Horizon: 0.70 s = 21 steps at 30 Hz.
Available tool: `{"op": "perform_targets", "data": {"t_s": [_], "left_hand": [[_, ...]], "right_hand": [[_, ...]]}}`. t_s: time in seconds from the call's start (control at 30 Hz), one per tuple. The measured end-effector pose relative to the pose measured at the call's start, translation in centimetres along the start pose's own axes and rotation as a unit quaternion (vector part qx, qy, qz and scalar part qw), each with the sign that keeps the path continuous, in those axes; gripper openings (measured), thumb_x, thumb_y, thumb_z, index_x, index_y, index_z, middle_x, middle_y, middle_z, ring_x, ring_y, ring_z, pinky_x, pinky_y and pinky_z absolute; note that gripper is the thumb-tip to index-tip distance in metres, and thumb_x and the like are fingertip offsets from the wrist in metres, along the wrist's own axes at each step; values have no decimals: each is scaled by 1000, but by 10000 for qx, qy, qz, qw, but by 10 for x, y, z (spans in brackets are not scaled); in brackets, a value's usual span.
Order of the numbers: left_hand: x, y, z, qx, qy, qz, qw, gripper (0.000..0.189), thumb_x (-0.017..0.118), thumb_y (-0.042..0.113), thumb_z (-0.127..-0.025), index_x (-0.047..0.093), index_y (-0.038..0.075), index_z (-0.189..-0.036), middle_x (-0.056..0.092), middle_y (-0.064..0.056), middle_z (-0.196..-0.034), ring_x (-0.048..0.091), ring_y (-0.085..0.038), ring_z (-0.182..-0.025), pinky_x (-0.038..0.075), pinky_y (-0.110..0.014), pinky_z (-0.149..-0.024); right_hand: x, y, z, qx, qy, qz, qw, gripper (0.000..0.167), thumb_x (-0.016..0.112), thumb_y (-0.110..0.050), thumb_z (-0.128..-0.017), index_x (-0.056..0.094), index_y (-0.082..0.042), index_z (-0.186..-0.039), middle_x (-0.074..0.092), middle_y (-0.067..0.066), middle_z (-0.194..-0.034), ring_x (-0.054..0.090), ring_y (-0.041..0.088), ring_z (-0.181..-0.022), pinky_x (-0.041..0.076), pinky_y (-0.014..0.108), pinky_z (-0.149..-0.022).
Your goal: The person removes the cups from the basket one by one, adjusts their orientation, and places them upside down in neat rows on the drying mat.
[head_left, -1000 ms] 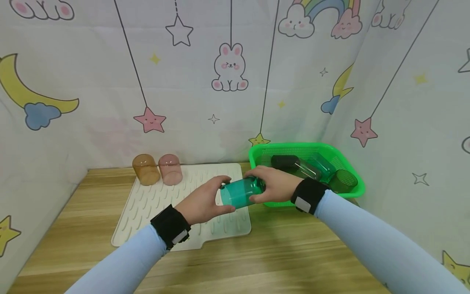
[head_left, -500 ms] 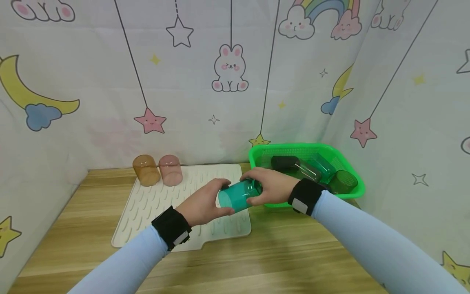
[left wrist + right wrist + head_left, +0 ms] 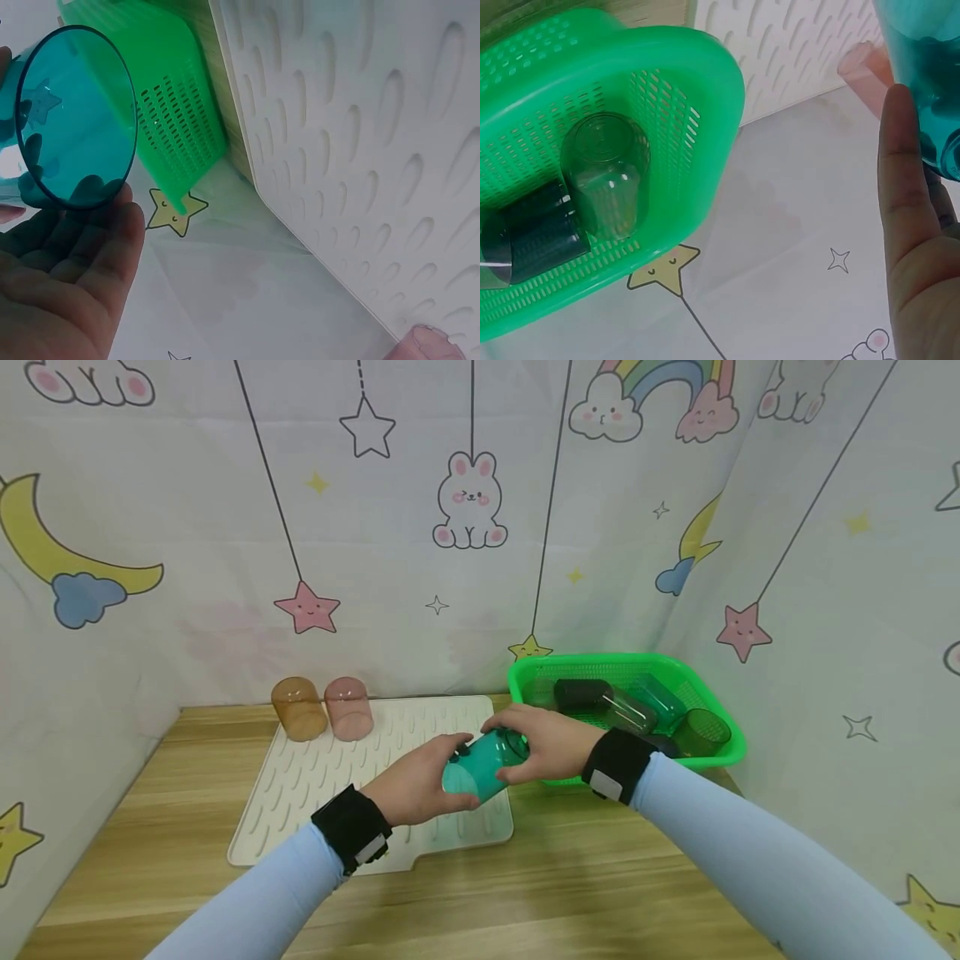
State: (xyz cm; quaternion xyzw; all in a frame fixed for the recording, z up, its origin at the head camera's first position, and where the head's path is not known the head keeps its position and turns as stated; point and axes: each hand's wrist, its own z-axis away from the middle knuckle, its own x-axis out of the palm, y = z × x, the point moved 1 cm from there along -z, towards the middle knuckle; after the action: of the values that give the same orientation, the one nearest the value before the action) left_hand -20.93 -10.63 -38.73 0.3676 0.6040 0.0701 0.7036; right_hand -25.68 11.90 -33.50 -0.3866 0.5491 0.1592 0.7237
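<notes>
A see-through teal cup point(image 3: 483, 768) is held aslant above the right part of a white ridged draining mat point(image 3: 300, 802). My left hand point(image 3: 416, 783) grips it near its open mouth, thumb on the near side. My right hand point(image 3: 551, 742) holds the other, closed end. The round rim of the teal cup point(image 3: 79, 116) shows in the left wrist view. At the mat's back left, an amber cup point(image 3: 300, 710) and a pink cup point(image 3: 349, 710) stand upside down side by side.
A green plastic basket point(image 3: 705, 689) at the back right holds several tinted cups, among them a dark one point(image 3: 581, 693), a teal one point(image 3: 656, 697) and a greenish one point(image 3: 702, 732). A patterned cloth point(image 3: 397, 652) hangs behind the wooden table point(image 3: 600, 877).
The teal cup has tilted more, its mouth end dipping and shifting slightly left. My right hand has moved a little left along with it. Both hands keep their hold.
</notes>
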Motion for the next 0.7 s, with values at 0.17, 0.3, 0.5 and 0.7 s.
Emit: {"op": "perform_targets", "data": {"t_s": [0.17,0.3,0.5,0.7], "left_hand": [[1,-2,2,94,88,81,9999,78,81,37,-86,45,6,-147,57,-7,-132,59,-23,-110,57,-38,-93],[1,-6,3,76,184,159,9997,78,81,39,-85,45,6,-145,57,-8,-132,59,-21,-110,56,-39,-94],[0,-10,4,188,402,262,9987,81,81,42,-86,42,5,-148,56,-9,-137,61,-23,-117,57,-40,-97],[-6,-10,7,129,551,542,9969,83,79,44,-87,39,6,-149,56,-9,-140,59,-25,-124,57,-41,-100]], "right_hand": [[1,0,-1,-33,51,-207,9998,65,74,-41,-91,50,-17,-147,54,3,-139,54,19,-112,53,32,-95],[1,0,-2,-36,133,-550,9984,71,75,-39,-91,45,-16,-151,53,5,-137,54,20,-115,56,36,-97],[3,5,-4,50,258,-1135,9932,86,79,-38,-88,32,-17,-158,51,8,-144,53,24,-127,55,42,-103],[7,9,-4,205,295,-1406,9894,93,80,-41,-87,26,-18,-159,52,8,-142,52,25,-128,55,38,-101]]}}
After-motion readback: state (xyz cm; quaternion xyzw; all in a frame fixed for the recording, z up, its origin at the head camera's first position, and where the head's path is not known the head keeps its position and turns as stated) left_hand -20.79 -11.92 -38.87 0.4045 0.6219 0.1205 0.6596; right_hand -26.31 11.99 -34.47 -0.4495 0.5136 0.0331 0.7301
